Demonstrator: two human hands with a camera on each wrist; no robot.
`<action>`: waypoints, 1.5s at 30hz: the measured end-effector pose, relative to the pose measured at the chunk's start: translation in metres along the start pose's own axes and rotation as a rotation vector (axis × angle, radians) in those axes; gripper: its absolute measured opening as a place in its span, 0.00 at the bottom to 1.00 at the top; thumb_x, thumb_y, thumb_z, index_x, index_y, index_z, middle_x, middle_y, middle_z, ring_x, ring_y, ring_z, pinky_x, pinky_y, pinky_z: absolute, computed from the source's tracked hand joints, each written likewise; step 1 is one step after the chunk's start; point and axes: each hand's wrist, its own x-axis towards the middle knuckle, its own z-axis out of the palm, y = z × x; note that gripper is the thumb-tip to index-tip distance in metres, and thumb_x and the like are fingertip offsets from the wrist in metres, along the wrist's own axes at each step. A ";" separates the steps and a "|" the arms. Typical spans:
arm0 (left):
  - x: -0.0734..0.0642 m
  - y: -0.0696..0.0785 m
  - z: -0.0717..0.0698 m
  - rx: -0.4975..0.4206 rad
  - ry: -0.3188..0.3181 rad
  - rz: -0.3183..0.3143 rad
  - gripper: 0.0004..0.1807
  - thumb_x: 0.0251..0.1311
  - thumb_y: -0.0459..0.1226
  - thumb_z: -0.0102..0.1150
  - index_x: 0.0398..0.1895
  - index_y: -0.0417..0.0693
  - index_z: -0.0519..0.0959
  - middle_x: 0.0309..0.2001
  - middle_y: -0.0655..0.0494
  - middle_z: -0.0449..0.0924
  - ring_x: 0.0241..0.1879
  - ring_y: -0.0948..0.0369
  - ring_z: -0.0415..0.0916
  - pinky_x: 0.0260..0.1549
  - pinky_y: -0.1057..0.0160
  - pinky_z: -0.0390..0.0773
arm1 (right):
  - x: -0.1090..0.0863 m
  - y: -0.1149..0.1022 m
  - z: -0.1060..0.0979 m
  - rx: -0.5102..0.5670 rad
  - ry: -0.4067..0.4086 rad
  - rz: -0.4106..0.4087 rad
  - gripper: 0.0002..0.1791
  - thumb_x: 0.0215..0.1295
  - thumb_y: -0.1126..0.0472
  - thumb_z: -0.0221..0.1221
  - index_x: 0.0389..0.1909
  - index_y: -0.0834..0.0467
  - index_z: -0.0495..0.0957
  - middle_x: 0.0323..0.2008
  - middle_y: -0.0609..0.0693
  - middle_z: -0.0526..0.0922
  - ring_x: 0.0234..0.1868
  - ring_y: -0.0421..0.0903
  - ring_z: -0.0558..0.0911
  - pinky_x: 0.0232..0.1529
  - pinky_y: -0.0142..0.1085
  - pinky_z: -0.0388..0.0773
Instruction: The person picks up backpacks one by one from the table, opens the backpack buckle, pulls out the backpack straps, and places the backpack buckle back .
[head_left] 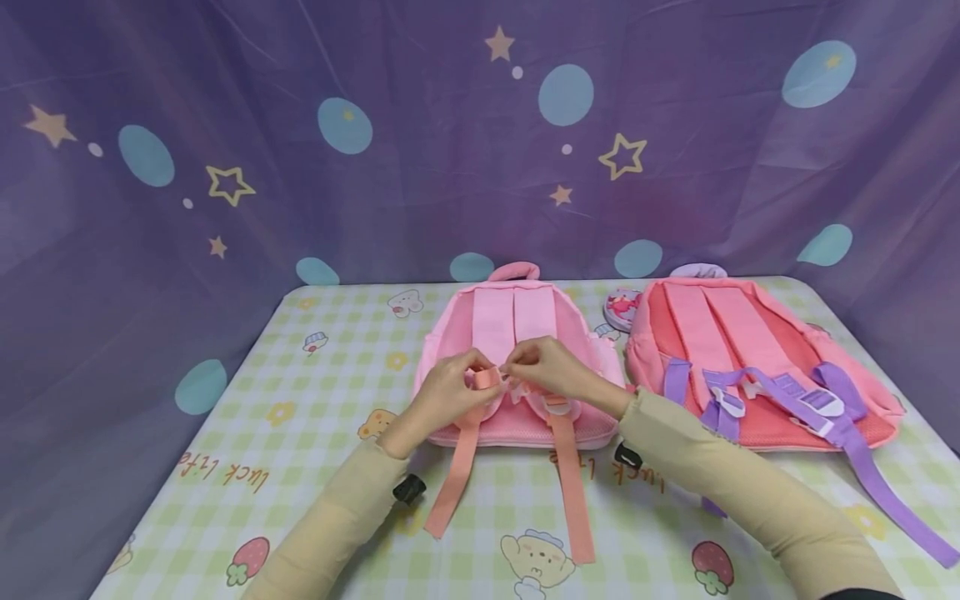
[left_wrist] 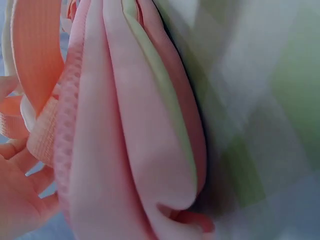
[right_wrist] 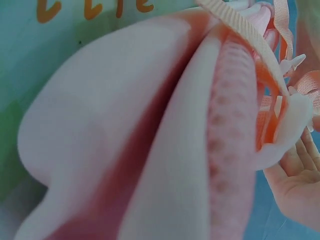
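A light pink child's backpack [head_left: 450,333] lies with its shoulder straps facing up, in the middle of the table. Over its lower part, my left hand [head_left: 448,390] pinches a looped orange webbing strap [head_left: 487,377]. My right hand [head_left: 555,367] meets it from the other side, thumb and finger pinching a small white buckle [head_left: 504,372] beside the loop. Two long orange strap tails [head_left: 573,500] hang down from the bag onto the cloth. In the right wrist view a white plastic adjuster [right_wrist: 295,120] on orange webbing hides part of the right hand's fingers.
To the right lies a coral-pink backpack [head_left: 652,346] with purple straps [head_left: 873,467], one trailing toward the table's right edge. A round pendant [head_left: 621,308] lies between the bags. Green checked cloth [head_left: 315,500] covers the table, and a purple curtain [head_left: 420,208] hangs behind.
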 end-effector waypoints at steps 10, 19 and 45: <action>0.000 0.006 0.001 0.090 0.023 0.012 0.09 0.59 0.41 0.58 0.32 0.43 0.80 0.27 0.54 0.79 0.26 0.61 0.68 0.26 0.65 0.69 | -0.001 0.000 0.001 -0.006 0.024 0.008 0.08 0.63 0.65 0.58 0.33 0.67 0.82 0.29 0.56 0.85 0.30 0.48 0.83 0.27 0.27 0.73; 0.000 0.008 0.002 0.072 0.044 -0.017 0.06 0.60 0.37 0.59 0.30 0.43 0.81 0.32 0.51 0.81 0.36 0.54 0.78 0.38 0.56 0.76 | -0.003 0.002 0.001 0.009 0.037 -0.004 0.08 0.63 0.65 0.59 0.32 0.69 0.81 0.29 0.59 0.85 0.30 0.45 0.83 0.29 0.27 0.74; -0.001 -0.003 0.006 0.015 0.152 0.299 0.02 0.50 0.27 0.65 0.28 0.37 0.84 0.34 0.48 0.81 0.38 0.54 0.78 0.39 0.61 0.78 | -0.008 0.001 0.003 0.010 0.134 0.026 0.07 0.60 0.68 0.59 0.29 0.70 0.80 0.26 0.59 0.84 0.23 0.34 0.76 0.24 0.26 0.71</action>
